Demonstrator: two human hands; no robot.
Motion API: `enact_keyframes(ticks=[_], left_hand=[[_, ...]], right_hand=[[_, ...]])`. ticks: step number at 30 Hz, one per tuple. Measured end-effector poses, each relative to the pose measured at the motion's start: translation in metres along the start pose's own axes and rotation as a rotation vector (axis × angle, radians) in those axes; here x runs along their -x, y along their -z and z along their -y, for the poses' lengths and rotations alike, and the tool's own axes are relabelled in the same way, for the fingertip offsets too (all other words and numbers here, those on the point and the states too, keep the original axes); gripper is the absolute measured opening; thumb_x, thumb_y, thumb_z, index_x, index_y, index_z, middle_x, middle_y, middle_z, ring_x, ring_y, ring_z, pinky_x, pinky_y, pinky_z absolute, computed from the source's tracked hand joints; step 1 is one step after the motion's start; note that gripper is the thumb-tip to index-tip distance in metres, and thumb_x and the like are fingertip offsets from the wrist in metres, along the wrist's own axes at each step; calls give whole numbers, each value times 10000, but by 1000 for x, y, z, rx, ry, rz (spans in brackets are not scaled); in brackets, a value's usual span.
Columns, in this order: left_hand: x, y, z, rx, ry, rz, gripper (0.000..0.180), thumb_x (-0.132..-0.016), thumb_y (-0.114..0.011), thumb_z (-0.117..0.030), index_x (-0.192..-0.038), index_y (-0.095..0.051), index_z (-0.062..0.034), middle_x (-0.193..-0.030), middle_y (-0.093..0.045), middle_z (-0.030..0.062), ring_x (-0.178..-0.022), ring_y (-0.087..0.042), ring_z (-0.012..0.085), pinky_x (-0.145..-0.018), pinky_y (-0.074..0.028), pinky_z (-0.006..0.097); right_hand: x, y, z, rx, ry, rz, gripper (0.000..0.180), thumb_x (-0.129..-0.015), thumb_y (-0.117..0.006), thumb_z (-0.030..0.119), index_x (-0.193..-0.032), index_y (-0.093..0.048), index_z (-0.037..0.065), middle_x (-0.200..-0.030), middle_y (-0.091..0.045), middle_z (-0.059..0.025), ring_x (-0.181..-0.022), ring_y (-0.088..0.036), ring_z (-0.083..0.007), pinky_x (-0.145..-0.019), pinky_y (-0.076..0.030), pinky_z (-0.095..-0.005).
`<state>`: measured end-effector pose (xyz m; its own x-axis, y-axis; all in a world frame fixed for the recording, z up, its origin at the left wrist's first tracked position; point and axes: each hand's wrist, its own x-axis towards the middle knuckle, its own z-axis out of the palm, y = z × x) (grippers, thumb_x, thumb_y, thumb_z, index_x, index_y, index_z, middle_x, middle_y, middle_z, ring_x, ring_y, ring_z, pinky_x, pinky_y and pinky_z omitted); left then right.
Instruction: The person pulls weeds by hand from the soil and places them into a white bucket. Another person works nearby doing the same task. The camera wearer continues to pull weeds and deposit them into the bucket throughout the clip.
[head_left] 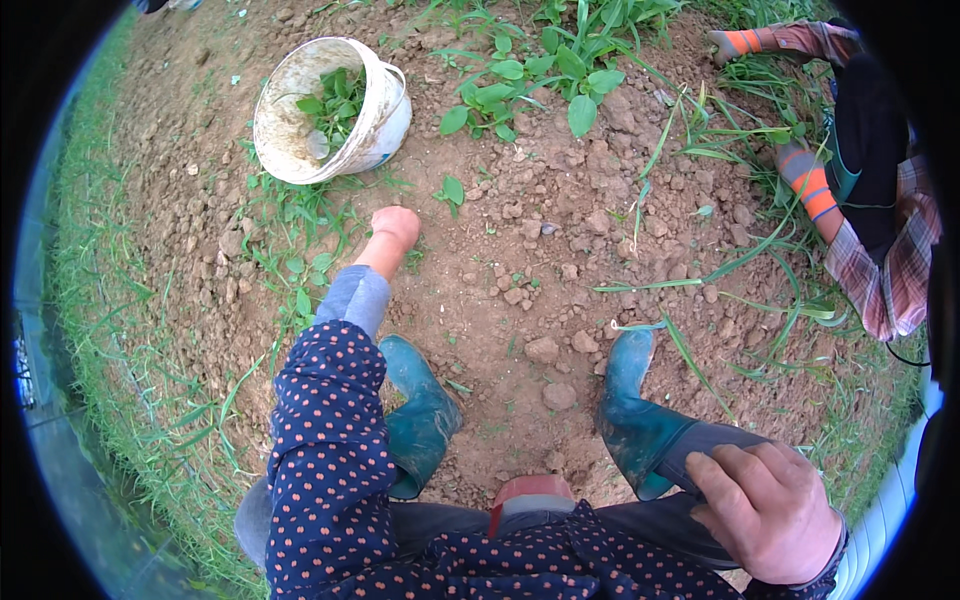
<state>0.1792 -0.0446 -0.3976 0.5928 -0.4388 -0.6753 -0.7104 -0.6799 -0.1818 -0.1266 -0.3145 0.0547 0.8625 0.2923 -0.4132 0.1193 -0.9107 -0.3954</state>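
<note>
Landmark: white bucket (330, 110), lying tipped on the bare soil (520, 250), mouth turned toward me, a few green leaves (335, 100) inside it.

My left hand (393, 228) is stretched out low over the ground, just below and to the right of the bucket. Fingers are curled under, closed at soil level; whether they pinch a stem I cannot tell, the knuckles hide it. The nearest growth is a small weed seedling (452, 190) just right of the hand, between it and the bucket's lower right side. A larger clump of broad-leaved weeds (530, 85) stands to the right of the bucket, farther from the hand.

My right hand (765, 510) lies flat and open on my right knee, holding nothing, well apart from the bucket. So the left is by far the nearer one.

Room: open crumbly earth runs right of the bucket. My green rubber boots (425, 420) are planted well below it. Another person's sleeve (815, 190) with orange bands reaches in far right of the bucket.
</note>
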Motion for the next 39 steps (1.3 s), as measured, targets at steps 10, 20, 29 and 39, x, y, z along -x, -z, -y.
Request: enact_keyframes(ticks=[10, 20, 29, 39], left_hand=[[11, -3, 6, 60, 49, -63, 255, -833, -497, -152, -940, -718, -83, -1008, -687, 138, -947, -668, 287, -810, -536, 390], [27, -73, 101, 253, 451, -40, 292, -889, -490, -269, -1003, -709, -115, -1076, -667, 160, -972, -663, 296, -815, -531, 409], [101, 102, 243, 869, 303, -1142, 476, -917, -548, -271, -1271, -501, 43, -1238, -559, 243, -1106, -571, 288, -895, -472, 392], [92, 27, 84, 1532, 449, -877, 271, -881, -629, -259, -771, -532, -31, -725, -590, 74, -645, -572, 139, -629, -475, 303]], right_hand=[[4, -3, -4, 18, 19, -16, 632, -525, -760, 132, -1109, -562, -9, -935, -599, -151, -723, -594, -284, -595, -490, -388], [15, -2, -14, 53, -24, -83, 591, -561, -730, 157, -1103, -574, -16, -925, -592, -156, -709, -587, -279, -591, -487, -372], [1, 0, 8, 38, 65, -69, 590, -553, -736, 142, -1095, -571, -22, -904, -596, -149, -717, -591, -277, -600, -488, -378], [-4, 5, 22, 49, 23, -49, 643, -545, -758, 134, -1134, -539, -3, -945, -598, -136, -743, -591, -282, -623, -486, -390]])
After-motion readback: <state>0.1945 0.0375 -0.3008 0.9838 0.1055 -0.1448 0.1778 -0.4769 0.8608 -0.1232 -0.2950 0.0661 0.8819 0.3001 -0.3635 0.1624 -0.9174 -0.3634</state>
